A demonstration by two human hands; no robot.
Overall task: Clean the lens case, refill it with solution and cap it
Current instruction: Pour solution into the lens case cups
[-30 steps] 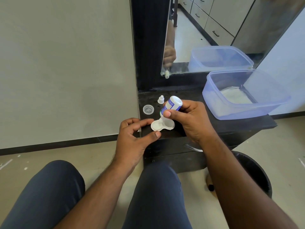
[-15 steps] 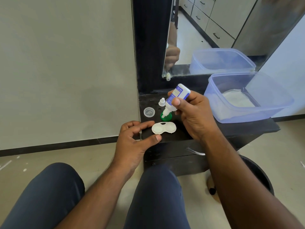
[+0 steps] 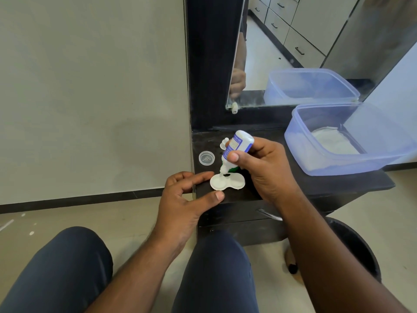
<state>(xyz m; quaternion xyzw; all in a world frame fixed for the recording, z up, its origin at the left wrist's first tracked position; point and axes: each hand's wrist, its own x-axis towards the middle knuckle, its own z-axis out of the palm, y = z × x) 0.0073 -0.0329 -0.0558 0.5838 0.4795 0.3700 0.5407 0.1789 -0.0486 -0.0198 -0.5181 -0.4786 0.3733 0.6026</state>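
White lens case (image 3: 227, 181) between left fingers (image 3: 200, 177), loosely spread; right hand (image 3: 261, 166) grips bottle (image 3: 234, 150).

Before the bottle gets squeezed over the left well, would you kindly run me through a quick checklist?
1. Right hand grips the inverted white solution bottle with blue label: ok.
2. Nozzle over the left well of the white two-well lens case: ok.
3. Left hand steadies the case: not ok; fingertips sit beside it, contact unclear.
4. Wells uncapped: ok.
5. Caps at hand: clear round cap lies on the black counter; green cap mostly hidden: ok.
6. Fill level: cannot tell.
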